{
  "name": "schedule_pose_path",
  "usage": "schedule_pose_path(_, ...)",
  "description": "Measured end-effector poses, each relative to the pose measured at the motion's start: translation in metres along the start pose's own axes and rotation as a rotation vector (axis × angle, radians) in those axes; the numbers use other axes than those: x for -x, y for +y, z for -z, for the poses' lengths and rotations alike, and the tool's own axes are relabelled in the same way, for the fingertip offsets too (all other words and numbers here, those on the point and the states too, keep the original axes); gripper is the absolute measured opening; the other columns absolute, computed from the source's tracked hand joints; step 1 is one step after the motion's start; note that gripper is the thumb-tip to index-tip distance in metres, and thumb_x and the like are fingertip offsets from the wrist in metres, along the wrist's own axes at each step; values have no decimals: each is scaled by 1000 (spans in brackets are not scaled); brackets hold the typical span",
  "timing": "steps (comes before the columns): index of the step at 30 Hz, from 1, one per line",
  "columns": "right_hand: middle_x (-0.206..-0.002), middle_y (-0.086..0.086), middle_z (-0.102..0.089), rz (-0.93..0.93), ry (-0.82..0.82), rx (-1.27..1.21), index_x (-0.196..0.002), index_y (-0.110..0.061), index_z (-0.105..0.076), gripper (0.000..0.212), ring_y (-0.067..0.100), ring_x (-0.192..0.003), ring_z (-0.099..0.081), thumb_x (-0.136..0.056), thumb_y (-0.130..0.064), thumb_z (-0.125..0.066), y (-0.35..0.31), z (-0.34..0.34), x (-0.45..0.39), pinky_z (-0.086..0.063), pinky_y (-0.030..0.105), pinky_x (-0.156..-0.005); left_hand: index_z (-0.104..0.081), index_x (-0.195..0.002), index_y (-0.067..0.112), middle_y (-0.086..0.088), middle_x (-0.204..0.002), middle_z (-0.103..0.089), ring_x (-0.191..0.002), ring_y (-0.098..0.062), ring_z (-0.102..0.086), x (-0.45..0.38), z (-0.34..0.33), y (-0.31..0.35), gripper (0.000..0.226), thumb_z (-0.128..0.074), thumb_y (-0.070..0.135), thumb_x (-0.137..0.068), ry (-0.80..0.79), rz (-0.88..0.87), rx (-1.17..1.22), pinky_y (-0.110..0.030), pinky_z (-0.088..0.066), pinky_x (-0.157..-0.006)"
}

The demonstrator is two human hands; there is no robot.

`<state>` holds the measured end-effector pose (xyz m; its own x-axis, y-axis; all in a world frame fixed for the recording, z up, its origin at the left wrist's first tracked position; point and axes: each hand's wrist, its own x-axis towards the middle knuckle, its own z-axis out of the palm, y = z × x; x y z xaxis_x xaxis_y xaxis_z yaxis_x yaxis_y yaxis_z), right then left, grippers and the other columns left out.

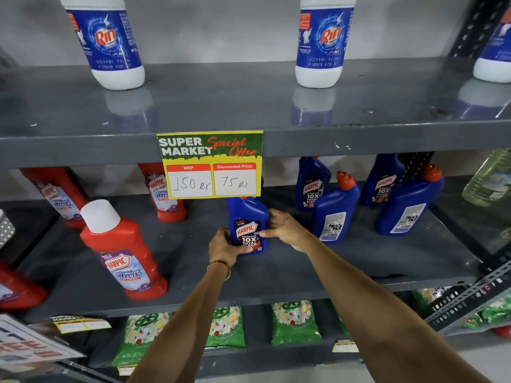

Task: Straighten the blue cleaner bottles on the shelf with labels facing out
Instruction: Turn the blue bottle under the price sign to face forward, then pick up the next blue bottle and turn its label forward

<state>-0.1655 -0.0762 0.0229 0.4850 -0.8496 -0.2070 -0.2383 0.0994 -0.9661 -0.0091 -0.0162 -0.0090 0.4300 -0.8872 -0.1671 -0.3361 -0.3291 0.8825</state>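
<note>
A blue Harpic cleaner bottle (248, 225) stands upright on the middle grey shelf (276, 272), front label facing me. My left hand (223, 246) grips its lower left side and my right hand (284, 226) grips its right side. Further right, two blue bottles (336, 208) (407, 205) stand with their back labels turned out. Behind them, two more blue bottles (312, 186) (384, 181) show their front labels. The top of the held bottle is hidden behind the price sign.
A yellow price sign (210, 164) hangs from the upper shelf edge. Red Harpic bottles (124, 252) stand on the left of the middle shelf. White Rin bottles (107, 42) sit on the top shelf. Green packets (296, 322) fill the shelf below. A clear bottle (489, 178) is at far right.
</note>
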Motion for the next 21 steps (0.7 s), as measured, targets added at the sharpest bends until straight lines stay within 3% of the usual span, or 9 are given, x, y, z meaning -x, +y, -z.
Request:
schedule_pose_path(4,-128,21,-58,-6,35,18,-130,-2,-46,58,27,-117,-56,-76,13,-63,2,2,4,-49,34,-92,-51,-108,2,-14,-111,-64,-96,-27,-59,3,-3,-2,59,-84,12,-60,-11,24,10,-37,-50,-83)
schedule_pose_path(9,-141,18,-47,-63,200,71,-137,-1,-39,68,29,-128,-47,-75,7,-68,16,7,17,-41,35,-103,-52,-113,1,-18,-116,-65,-106,-33,-60,16,-6,-13,62,-83,14,-62,13,47,-34,-40,-50,-90)
schedule_pose_path(15,-134,17,-54,-145,354,69,-133,-5,-46,57,27,-123,-52,-80,-7,-68,31,20,49,-42,34,-101,-55,-114,0,-19,-115,-65,-108,-31,-60,43,-13,-19,53,-78,16,-70,93,48,-18,-35,-47,-89)
schedule_pose_path(18,-126,17,-61,-195,461,52,-125,-5,-55,48,28,-118,-56,-80,-11,-69,44,34,69,-44,39,-104,-56,-111,-1,-18,-114,-64,-105,-30,-60,59,-27,-16,45,-75,12,-73,41,5,1,-31,-47,-84)
schedule_pose_path(21,-122,19,-64,-256,555,63,-117,-4,-62,42,31,-116,-57,-77,-14,-72,60,54,83,-44,46,-104,-58,-112,1,-20,-115,-64,-105,-32,-59,66,-46,-6,45,-76,15,-73,-20,-37,-20,-35,-47,-89)
